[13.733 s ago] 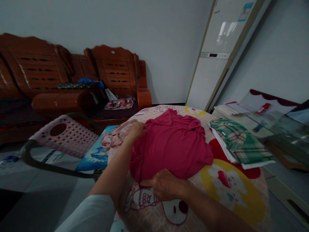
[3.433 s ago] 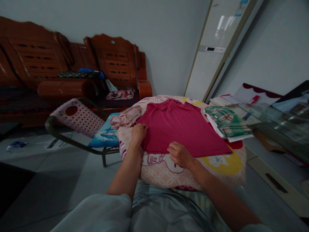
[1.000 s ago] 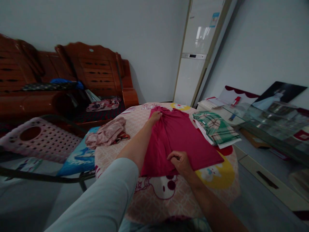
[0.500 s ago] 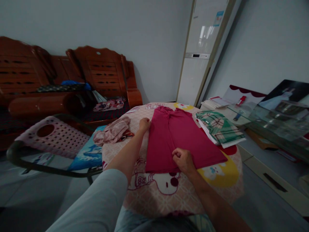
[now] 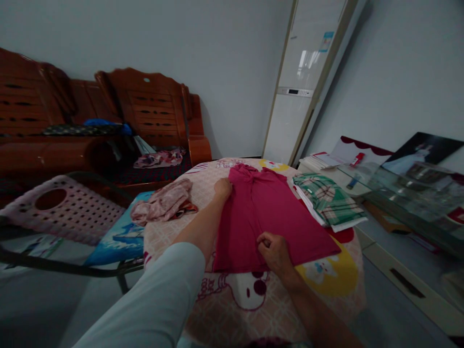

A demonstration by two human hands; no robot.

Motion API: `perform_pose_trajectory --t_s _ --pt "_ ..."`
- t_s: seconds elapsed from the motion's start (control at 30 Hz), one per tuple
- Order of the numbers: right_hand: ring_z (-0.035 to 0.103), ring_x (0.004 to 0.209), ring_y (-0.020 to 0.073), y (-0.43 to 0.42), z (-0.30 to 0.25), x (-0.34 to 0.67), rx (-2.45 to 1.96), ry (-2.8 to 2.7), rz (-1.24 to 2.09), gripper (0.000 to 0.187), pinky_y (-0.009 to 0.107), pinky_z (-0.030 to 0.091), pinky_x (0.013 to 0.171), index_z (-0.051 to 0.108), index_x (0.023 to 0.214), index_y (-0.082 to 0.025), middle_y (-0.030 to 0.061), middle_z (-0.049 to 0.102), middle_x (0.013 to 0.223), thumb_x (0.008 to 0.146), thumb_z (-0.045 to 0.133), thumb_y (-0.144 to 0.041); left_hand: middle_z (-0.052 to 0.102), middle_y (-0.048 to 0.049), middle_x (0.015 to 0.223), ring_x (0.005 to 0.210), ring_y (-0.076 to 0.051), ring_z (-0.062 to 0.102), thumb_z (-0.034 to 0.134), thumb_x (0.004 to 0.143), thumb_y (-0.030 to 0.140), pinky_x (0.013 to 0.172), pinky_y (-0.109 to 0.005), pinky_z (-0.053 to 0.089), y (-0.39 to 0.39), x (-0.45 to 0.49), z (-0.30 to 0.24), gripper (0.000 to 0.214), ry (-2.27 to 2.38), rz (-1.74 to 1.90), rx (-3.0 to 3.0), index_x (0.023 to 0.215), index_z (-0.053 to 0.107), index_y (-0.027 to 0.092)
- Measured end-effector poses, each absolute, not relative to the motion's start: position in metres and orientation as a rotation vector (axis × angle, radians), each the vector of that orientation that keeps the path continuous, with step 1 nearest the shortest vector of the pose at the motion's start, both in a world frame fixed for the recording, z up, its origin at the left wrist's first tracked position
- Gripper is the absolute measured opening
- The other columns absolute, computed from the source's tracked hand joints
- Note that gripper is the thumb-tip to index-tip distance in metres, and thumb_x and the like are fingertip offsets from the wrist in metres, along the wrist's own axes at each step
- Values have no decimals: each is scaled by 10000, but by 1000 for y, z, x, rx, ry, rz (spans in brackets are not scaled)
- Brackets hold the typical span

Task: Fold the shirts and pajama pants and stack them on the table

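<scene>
A magenta shirt (image 5: 279, 217) lies spread on the round table, its left part folded over along a long crease and its far end bunched. My left hand (image 5: 223, 187) is closed at the shirt's far left edge, its fingertips partly hidden. Lower down, my right hand (image 5: 273, 249) has its fingers curled in a pinch on the cloth beside the crease, close to the near hem. A patterned cloth (image 5: 250, 295) with cartoon figures covers the table under the shirt.
A crumpled pink garment (image 5: 165, 200) lies on the table's left side. Folded green plaid clothing (image 5: 329, 198) rests at the right. A woven chair (image 5: 72, 208) with a blue cushion (image 5: 121, 237) stands left, and a glass shelf (image 5: 398, 186) borders the right.
My left hand has moved a little right, onto the shirt's left edge. My right hand stays near the same spot on the cloth. The view has shifted slightly.
</scene>
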State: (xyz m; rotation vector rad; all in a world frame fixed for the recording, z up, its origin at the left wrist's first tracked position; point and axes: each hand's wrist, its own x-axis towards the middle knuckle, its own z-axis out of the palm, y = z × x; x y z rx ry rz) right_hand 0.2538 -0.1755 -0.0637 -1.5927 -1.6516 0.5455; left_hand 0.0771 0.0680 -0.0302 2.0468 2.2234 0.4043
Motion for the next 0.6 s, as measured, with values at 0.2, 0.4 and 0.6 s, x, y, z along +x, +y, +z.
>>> perform_pose_trajectory --t_s 0.2,0.4,0.6 --pt "414 468 103 -177 -61 255 -1536 -1604 623 168 227 265 491 670 660 -197 -53 459 476 647 504 -216 682 -183 1144 1065 -252 644 439 969 264 856 -290 479 75 70 -43 327 2226 636 1891 1105 682 92" --pt "422 468 105 -176 -64 256 -1586 -1647 561 175 232 269 494 690 684 -200 -46 477 481 673 515 -206 705 -168 1039 1034 -217 626 387 980 243 867 -274 433 71 41 -39 350 2203 701 1762 1059 685 76" --pt "524 535 123 -177 -60 256 -1652 -1787 393 179 238 325 551 731 763 -215 2 639 589 764 552 -213 730 -146 986 988 -218 660 501 903 266 838 -265 461 32 31 -33 307 2133 614 1892 1045 726 113"
